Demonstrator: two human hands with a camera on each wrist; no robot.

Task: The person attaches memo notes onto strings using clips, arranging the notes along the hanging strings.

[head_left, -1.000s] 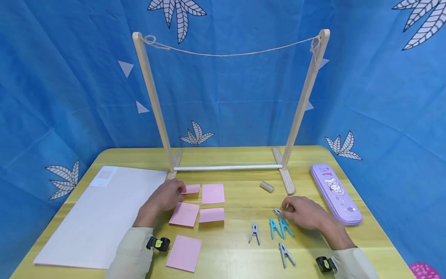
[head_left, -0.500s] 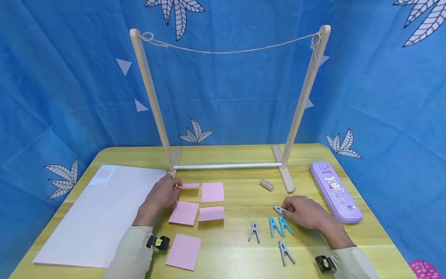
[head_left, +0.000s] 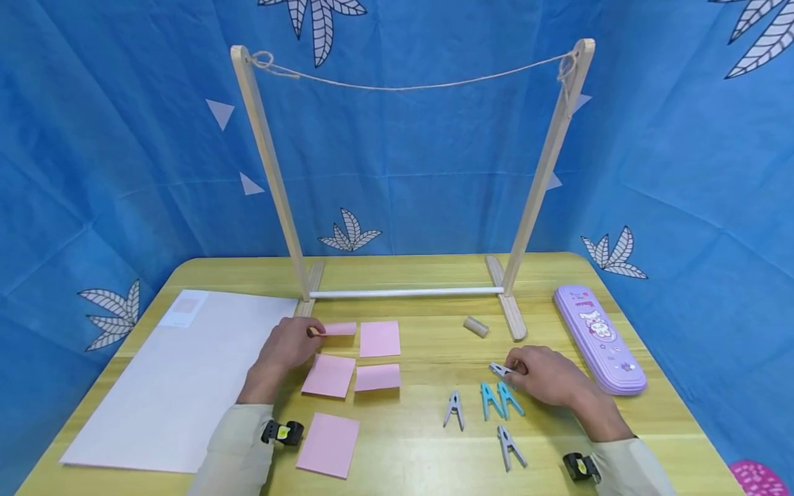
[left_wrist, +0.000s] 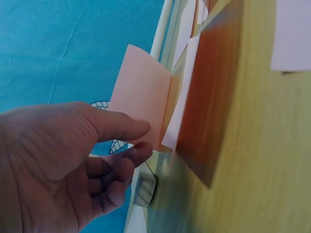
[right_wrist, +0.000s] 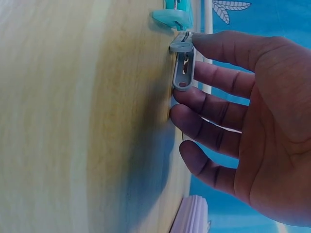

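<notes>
My left hand [head_left: 288, 351] pinches the left edge of a pink sticky note [head_left: 340, 329] at the back left of the note group. In the left wrist view this note [left_wrist: 138, 87] stands up at an angle, its edge between thumb and forefinger. On the right, my right hand [head_left: 548, 377] holds a grey clothespin [head_left: 500, 370] low over the table. The right wrist view has the clothespin [right_wrist: 183, 73] between thumb and fingers, with a teal clothespin [right_wrist: 174, 17] just beyond it. Two teal clothespins [head_left: 490, 401] lie in front of the right hand.
Several more pink sticky notes [head_left: 380, 339] lie on the table. Two grey clothespins [head_left: 454, 411] rest nearer me. Behind stands a wooden frame [head_left: 273, 172] with a sagging string [head_left: 397, 89]. A white board [head_left: 155, 393] lies left, a purple pencil case [head_left: 600, 341] right, a small wooden cylinder [head_left: 475, 326] between.
The left hand has shifted slightly and grips the note's edge, which is lifted. The right hand's grey clothespin has turned to lie more sideways. The head view has tilted a little.
</notes>
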